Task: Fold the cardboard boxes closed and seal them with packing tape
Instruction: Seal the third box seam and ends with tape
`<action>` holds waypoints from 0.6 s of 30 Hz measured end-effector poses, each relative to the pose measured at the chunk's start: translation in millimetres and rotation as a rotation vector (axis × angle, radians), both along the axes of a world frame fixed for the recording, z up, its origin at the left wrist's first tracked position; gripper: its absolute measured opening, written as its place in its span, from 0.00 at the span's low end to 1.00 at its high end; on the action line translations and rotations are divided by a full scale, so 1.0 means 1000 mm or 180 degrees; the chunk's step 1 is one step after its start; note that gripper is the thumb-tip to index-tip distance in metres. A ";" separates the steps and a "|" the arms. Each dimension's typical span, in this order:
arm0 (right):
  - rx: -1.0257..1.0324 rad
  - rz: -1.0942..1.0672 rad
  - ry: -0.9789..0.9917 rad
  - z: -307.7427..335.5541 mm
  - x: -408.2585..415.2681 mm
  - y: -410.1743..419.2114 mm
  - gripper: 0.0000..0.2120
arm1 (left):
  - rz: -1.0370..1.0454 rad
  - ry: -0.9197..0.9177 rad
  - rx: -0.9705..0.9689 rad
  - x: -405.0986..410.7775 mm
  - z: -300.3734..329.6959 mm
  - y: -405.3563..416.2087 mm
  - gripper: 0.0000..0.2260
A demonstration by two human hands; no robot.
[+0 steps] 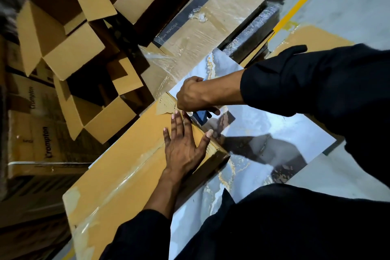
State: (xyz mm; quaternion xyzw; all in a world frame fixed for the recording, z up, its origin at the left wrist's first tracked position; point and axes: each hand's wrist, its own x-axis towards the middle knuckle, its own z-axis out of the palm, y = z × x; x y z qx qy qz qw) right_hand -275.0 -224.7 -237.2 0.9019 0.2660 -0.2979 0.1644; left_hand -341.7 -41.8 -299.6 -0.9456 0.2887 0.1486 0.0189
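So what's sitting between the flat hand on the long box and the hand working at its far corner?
In the head view, between the left hand and the right hand lie bare box top and a blue tape dispenser, held by the right hand.

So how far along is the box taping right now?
Done: clear tape runs along the long flat brown cardboard box. In hand: left hand presses its top flat while right hand grips the blue tape dispenser at its end. Left: several open brown cartons behind.

The person is wearing black long sleeves (312, 82) — loose, plain cloth, ending above both wrists — and the hands are showing bare.
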 end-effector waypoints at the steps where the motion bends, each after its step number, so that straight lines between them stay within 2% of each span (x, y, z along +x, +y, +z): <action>1: -0.0617 -0.0102 0.0009 0.004 -0.002 0.003 0.29 | -0.0018 -0.0006 -0.0022 0.000 -0.001 0.001 0.43; 3: -0.0877 0.0003 0.0071 -0.013 -0.016 0.018 0.23 | -0.0004 -0.0018 -0.0042 0.002 -0.002 0.001 0.44; 5: -0.0877 -0.0075 -0.0016 -0.045 -0.028 0.000 0.29 | -0.0014 -0.0036 -0.0107 0.000 0.000 0.002 0.44; 6: -0.0754 -0.0166 0.0039 -0.057 -0.031 -0.013 0.29 | -0.0004 -0.0074 -0.0171 -0.001 -0.001 0.002 0.44; 8: -0.0208 -0.0575 0.0200 -0.083 -0.030 -0.031 0.17 | 0.0056 -0.0027 -0.0238 -0.003 -0.003 0.001 0.44; 9: -0.0046 -0.0815 0.0358 -0.087 -0.027 -0.039 0.15 | 0.0051 -0.0033 -0.0283 -0.003 -0.004 0.001 0.45; 13: 0.0596 -0.1041 0.0809 -0.078 -0.027 -0.071 0.31 | 0.0067 -0.0055 -0.0320 -0.001 -0.006 0.003 0.45; 16: 0.1161 -0.1699 0.1246 -0.084 -0.026 -0.090 0.33 | 0.0052 -0.0093 -0.0359 -0.001 -0.009 0.003 0.45; 18: 0.1213 -0.1998 0.1624 -0.090 -0.027 -0.097 0.26 | 0.0063 -0.0088 -0.0376 -0.001 -0.010 0.004 0.45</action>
